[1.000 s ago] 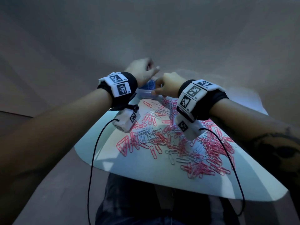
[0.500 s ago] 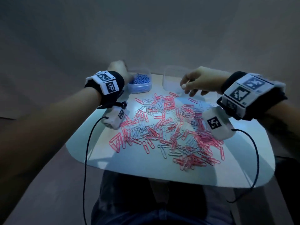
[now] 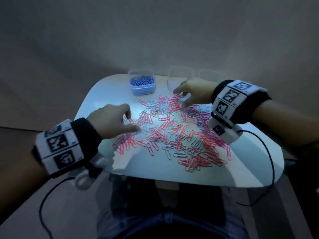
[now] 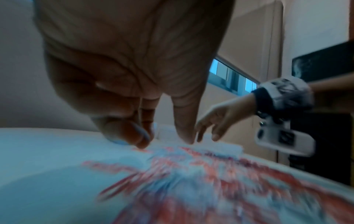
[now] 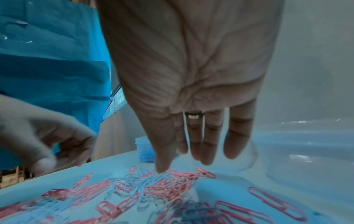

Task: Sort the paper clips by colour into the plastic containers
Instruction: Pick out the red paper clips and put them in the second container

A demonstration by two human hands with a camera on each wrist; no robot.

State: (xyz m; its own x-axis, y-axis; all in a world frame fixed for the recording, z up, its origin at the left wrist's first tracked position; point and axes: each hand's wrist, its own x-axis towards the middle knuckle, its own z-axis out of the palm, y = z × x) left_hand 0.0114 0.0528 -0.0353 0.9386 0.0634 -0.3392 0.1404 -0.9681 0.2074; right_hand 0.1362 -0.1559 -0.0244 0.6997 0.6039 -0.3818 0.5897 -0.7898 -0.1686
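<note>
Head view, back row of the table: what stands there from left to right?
Container of blue clips → empty clear container → a second clear container, faint.

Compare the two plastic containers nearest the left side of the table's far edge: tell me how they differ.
The left container holds a heap of blue paper clips; the middle container shows no clips inside. The left container stands clear of both hands; the middle container is partly hidden behind the right hand. Both are clear, upright, lidless tubs of similar shape on the white table.
</note>
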